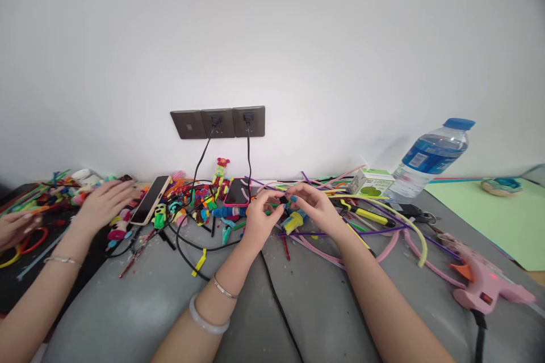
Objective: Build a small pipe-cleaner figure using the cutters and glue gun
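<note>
My left hand [264, 215] and my right hand [315, 209] meet over the middle of the table, fingertips almost touching. Between them is a small dark piece [283, 199], too small to name, pinched by the left thumb and forefinger. My right thumb and fingers are also closed at that spot, but what they grip is hidden. Just below the right fingertips shows a yellow and blue fuzzy piece [294, 221]; whether it is held, I cannot tell. Purple and pink pipe cleaners [327, 252] spread out beneath my right hand.
Another person's hand [104, 204] reaches in at left, near a phone [151, 199] and pipe-cleaner figures. A second phone [237, 193] lies behind my left hand. A utility knife [368, 212], a water bottle [430, 159] and a pink glue gun [485, 281] are right. Black cables [272, 289] cross the table.
</note>
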`<state>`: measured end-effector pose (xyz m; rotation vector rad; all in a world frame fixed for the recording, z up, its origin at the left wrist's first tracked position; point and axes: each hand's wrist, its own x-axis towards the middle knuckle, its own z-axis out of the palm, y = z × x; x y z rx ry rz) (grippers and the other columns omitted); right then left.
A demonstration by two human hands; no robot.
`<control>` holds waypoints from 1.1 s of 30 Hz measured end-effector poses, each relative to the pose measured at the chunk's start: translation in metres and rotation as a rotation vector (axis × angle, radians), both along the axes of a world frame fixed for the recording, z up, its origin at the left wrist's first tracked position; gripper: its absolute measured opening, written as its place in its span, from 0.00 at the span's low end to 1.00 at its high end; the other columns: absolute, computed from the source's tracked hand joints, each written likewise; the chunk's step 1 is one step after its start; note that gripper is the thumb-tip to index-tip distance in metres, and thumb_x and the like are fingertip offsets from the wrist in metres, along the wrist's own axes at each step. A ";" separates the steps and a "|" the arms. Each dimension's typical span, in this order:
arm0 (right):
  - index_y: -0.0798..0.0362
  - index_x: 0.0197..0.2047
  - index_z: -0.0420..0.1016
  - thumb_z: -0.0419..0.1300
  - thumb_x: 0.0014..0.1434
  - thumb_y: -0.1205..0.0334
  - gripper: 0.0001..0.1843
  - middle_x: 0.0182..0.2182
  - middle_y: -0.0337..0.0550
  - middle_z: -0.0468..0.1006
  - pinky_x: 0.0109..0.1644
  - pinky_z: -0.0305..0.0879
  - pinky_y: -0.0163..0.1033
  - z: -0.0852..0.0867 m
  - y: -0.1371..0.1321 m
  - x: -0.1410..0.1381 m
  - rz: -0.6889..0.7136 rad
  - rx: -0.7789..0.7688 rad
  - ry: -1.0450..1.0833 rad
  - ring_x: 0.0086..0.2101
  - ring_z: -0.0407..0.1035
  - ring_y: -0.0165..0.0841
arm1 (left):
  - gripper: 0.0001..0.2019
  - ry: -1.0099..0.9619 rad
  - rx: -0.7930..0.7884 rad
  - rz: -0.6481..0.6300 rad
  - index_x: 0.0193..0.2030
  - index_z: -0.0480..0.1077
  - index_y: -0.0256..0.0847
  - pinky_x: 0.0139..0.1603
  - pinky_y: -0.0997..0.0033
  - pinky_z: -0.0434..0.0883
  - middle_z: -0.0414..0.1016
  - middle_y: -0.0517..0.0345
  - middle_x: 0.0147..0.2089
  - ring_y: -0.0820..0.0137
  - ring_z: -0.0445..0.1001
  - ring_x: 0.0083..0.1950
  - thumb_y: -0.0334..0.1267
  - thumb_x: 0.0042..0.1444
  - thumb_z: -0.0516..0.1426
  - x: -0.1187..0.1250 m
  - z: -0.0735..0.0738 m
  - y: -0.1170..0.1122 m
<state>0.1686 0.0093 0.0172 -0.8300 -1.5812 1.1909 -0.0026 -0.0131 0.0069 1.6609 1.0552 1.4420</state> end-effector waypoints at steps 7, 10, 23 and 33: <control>0.52 0.35 0.77 0.67 0.52 0.47 0.16 0.34 0.43 0.79 0.43 0.70 0.41 -0.001 0.001 0.001 0.078 -0.120 -0.016 0.36 0.72 0.36 | 0.12 0.145 0.169 0.006 0.43 0.74 0.42 0.34 0.74 0.69 0.73 0.53 0.43 0.67 0.74 0.43 0.26 0.53 0.58 0.000 0.004 -0.003; 0.53 0.35 0.78 0.69 0.50 0.48 0.17 0.34 0.43 0.79 0.45 0.69 0.41 0.002 0.000 0.002 0.077 -0.155 -0.012 0.37 0.72 0.35 | 0.12 0.174 0.219 0.044 0.42 0.75 0.42 0.34 0.74 0.68 0.71 0.54 0.43 0.67 0.73 0.44 0.25 0.52 0.59 0.000 0.005 -0.003; 0.53 0.35 0.82 0.68 0.50 0.46 0.18 0.34 0.43 0.79 0.42 0.67 0.39 -0.001 0.001 0.003 0.093 -0.168 -0.069 0.35 0.71 0.35 | 0.12 0.207 0.338 0.051 0.42 0.76 0.44 0.48 0.63 0.72 0.72 0.55 0.42 0.66 0.73 0.47 0.25 0.54 0.59 0.000 0.003 -0.002; 0.54 0.36 0.82 0.66 0.52 0.46 0.19 0.34 0.43 0.80 0.42 0.66 0.39 0.005 -0.002 0.004 0.121 -0.210 -0.085 0.35 0.71 0.34 | 0.15 0.213 0.378 0.024 0.47 0.76 0.47 0.49 0.62 0.73 0.72 0.55 0.44 0.66 0.73 0.48 0.27 0.56 0.59 -0.002 -0.001 0.001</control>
